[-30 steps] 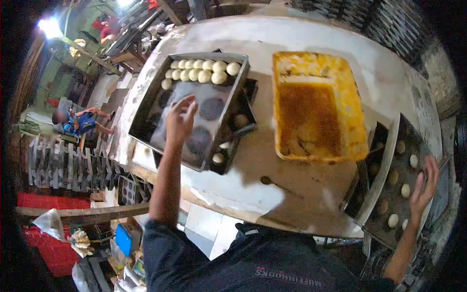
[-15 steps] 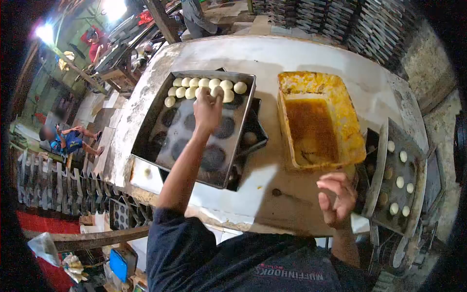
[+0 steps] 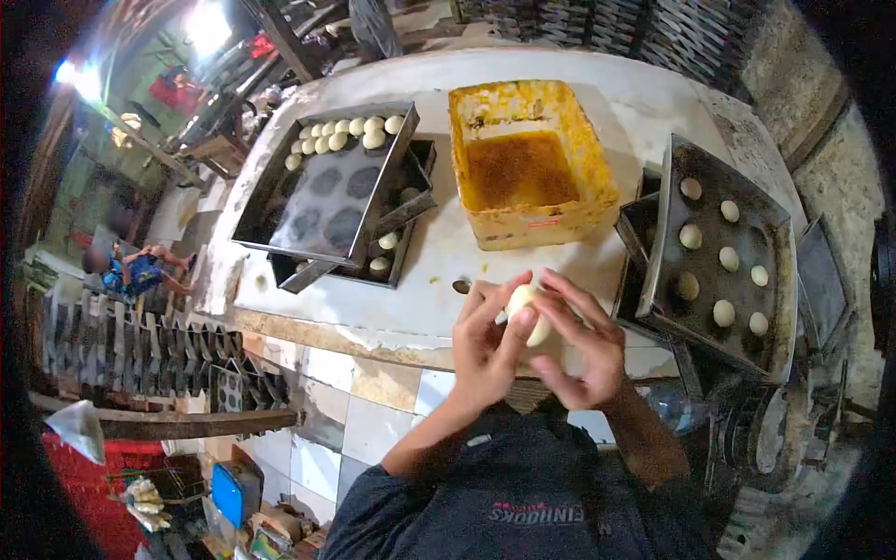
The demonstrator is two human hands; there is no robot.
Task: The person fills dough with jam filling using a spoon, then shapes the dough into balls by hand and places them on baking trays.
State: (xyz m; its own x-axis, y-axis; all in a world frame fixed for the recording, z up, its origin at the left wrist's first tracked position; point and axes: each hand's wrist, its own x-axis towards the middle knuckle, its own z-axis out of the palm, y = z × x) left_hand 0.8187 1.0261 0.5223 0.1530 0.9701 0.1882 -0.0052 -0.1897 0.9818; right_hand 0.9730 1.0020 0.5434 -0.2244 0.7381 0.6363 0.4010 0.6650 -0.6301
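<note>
In front of my chest, both hands meet around a pale dough ball. My left hand pinches it from the left with thumb and fingers. From the other side, my right hand curves its fingers against the dough, its thumb held lower and apart. A dark metal tray on the left carries several dough balls grouped at its far end; round dark marks show on its bare floor. Beyond my hands stands a rectangular tub, its walls smeared yellow, with brown-orange liquid inside.
Another metal tray at the right holds several spaced dough balls and rests on more trays. Further trays are stacked under the left one. A worktop bears them all. One person sits at far left; racks of trays stand nearby.
My left hand has left the left tray and come back to my chest, now with a dough ball. My right hand has joined it. The view has swung right.
</note>
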